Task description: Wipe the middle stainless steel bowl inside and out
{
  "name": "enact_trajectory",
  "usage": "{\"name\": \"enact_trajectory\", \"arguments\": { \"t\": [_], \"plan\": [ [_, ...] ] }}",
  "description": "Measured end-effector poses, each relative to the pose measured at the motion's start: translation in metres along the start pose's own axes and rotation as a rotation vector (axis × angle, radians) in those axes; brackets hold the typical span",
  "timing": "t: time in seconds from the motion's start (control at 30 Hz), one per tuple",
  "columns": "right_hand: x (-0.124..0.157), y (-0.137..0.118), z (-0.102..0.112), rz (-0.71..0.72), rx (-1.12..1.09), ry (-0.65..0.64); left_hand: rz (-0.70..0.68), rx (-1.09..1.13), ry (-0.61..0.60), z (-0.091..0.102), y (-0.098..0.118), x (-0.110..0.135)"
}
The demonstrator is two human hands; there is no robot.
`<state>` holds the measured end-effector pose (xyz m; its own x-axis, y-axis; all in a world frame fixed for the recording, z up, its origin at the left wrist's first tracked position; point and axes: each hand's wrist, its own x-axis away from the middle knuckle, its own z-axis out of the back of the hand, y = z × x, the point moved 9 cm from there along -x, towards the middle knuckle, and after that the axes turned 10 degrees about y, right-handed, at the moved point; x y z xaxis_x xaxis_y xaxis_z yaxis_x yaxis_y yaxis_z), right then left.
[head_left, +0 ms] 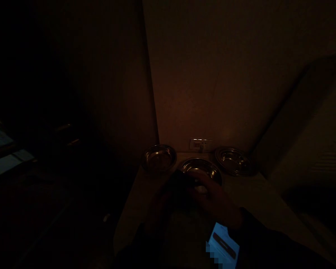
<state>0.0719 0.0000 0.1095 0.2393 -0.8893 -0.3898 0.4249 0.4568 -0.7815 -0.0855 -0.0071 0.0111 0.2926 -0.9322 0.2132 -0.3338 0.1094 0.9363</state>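
Note:
The picture is very dark. My right hand [217,200] has its fingers curved against a dark, blocky object [180,186] whose kind I cannot make out. On the object's other side, my left hand [156,209] shows only as a faint shape; its fingers are lost in shadow. Just beyond both hands sits a shiny metal bowl [212,170], partly covered by my right fingers. Below my right wrist a bright blue panel [225,243] with a dark bar glows like a lit screen, its lower left corner blurred into blocks.
On the light table [246,194] stand a metal bowl [158,158] at the back left and stacked metal dishes [233,160] at the back right. A wall socket [201,144] sits behind them. Pale flat things [9,164] show at far left.

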Motion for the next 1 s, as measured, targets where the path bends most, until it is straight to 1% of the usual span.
{"name": "enact_trajectory", "arguments": {
  "t": [0.03,0.07,0.1,0.17,0.2,0.27,0.37,0.43,0.53,0.6,0.67,0.7,0.77,0.83,0.9,0.97,1.0],
  "plan": [
    [-0.004,0.005,0.005,-0.062,-0.030,0.049,0.031,0.028,-0.012,0.002,-0.001,0.001],
    [-0.007,0.011,0.007,-0.117,-0.069,0.063,0.049,0.047,-0.025,0.004,-0.001,0.001],
    [-0.009,0.015,0.003,-0.169,-0.122,0.035,0.049,0.057,-0.033,0.006,0.000,0.001],
    [-0.006,0.023,-0.011,-0.259,-0.245,-0.071,0.062,0.063,-0.054,0.009,0.002,0.003],
    [-0.004,0.026,-0.017,-0.296,-0.291,-0.098,0.077,0.046,-0.066,0.009,0.003,0.004],
    [0.002,0.033,-0.023,-0.349,-0.332,-0.078,0.114,-0.045,-0.079,0.011,0.005,0.009],
    [0.010,0.041,-0.023,-0.376,-0.333,0.026,0.080,-0.229,-0.016,0.020,0.013,0.016],
    [0.015,0.043,-0.028,-0.392,-0.364,0.045,0.023,-0.337,0.031,0.027,0.020,0.020],
    [0.023,0.044,-0.039,-0.406,-0.419,-0.005,-0.060,-0.427,0.106,0.039,0.031,0.024],
    [0.028,0.044,-0.046,-0.395,-0.404,-0.032,-0.084,-0.458,0.145,0.047,0.036,0.025],
    [0.032,0.045,-0.051,-0.372,-0.347,-0.038,-0.117,-0.503,0.172,0.052,0.041,0.025],
    [0.034,0.044,-0.054,-0.361,-0.313,-0.043,-0.156,-0.533,0.181,0.053,0.044,0.026],
    [0.040,0.041,-0.063,-0.330,-0.203,-0.098,-0.223,-0.612,0.174,0.053,0.046,0.027],
    [0.046,0.034,-0.074,-0.271,0.006,-0.208,-0.246,-0.718,0.152,0.054,0.037,0.029],
    [0.053,0.030,-0.082,-0.202,0.295,-0.334,-0.263,-0.853,0.139,0.056,0.021,0.033],
    [0.057,0.026,-0.084,-0.126,0.541,-0.395,-0.433,-0.992,0.079,0.050,0.012,0.041],
    [0.058,0.024,-0.082,-0.096,0.617,-0.401,-0.503,-1.070,0.016,0.046,0.004,0.045]
  ]
}}
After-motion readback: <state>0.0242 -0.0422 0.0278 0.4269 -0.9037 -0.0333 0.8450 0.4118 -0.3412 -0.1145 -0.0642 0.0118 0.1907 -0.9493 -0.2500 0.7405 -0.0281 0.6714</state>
